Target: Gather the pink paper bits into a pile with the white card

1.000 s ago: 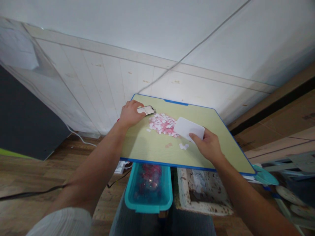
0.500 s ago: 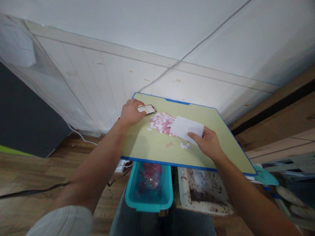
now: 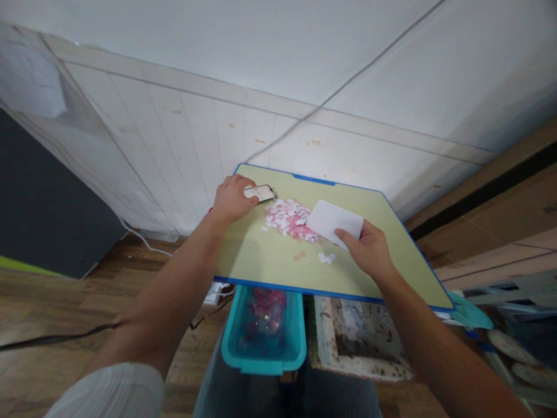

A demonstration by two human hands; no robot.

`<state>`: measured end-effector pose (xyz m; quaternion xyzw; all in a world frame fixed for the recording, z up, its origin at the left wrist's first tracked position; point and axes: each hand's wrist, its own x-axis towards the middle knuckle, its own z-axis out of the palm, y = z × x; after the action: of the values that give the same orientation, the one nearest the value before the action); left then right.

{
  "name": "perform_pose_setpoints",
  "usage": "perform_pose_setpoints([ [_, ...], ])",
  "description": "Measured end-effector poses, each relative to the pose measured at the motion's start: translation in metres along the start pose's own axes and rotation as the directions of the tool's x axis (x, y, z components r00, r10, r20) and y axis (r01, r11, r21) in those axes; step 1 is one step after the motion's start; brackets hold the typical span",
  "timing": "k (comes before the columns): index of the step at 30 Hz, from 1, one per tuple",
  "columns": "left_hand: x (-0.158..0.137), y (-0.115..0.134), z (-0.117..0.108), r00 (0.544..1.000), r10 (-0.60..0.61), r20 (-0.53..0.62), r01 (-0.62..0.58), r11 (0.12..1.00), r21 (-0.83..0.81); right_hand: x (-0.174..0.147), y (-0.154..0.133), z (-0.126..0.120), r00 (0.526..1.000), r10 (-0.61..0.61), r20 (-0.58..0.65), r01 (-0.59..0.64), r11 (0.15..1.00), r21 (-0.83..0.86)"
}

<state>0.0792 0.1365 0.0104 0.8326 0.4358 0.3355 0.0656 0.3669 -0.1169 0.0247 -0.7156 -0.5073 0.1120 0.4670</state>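
Note:
My left hand [image 3: 235,198] is closed around one end of a smartphone [image 3: 261,193], whose light screen faces up near the back left of the yellow table [image 3: 261,261]. Between thumb and fingers, my right hand [image 3: 369,249] grips a flat white card [image 3: 334,222] with rounded corners, tilted above the tabletop. A heap of small pink and white paper pieces [image 3: 287,219] lies between my hands, its right edge close to the card. A few white scraps [image 3: 326,258] and some pale orange scraps [image 3: 300,255] sit apart, nearer to me.
Below the front edge stands a teal bin [image 3: 261,354] with pinkish contents. Beside it is a stained white foam box [image 3: 361,366]. Behind the table rises a white wall [image 3: 195,116] with a grey cable [image 3: 348,81]. Cardboard boxes [image 3: 496,226] stand at the right.
The white card in my right hand has moved slightly right and back, uncovering more of the heap's right edge. My left hand and the smartphone have stayed in place.

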Motion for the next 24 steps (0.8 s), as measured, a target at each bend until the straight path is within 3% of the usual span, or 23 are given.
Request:
perform_pose_setpoints([
  [3,0.000,0.001,-0.001,1.000,-0.015,0.016,0.016,1.000,-0.005,-0.002,0.000,0.001,1.000,-0.025,0.003,0.025,0.995,-0.095],
  [8,0.000,-0.001,-0.001,1.000,-0.010,0.009,0.010,1.000,-0.006,-0.005,-0.004,0.001,0.997,-0.006,0.081,0.004,1.000,0.027],
  [11,0.000,-0.002,0.001,1.000,-0.004,-0.002,0.004,1.000,-0.007,-0.006,-0.005,0.000,0.999,-0.023,0.035,0.024,0.999,-0.047],
  [15,0.000,-0.003,0.002,1.000,0.000,-0.005,0.000,1.000,-0.008,-0.013,-0.009,-0.003,0.994,-0.017,0.112,0.022,0.999,-0.044],
  [24,-0.001,-0.002,0.001,1.000,0.014,-0.014,-0.014,1.000,-0.008,-0.026,-0.014,-0.004,0.987,-0.037,0.154,0.048,0.996,-0.069],
])
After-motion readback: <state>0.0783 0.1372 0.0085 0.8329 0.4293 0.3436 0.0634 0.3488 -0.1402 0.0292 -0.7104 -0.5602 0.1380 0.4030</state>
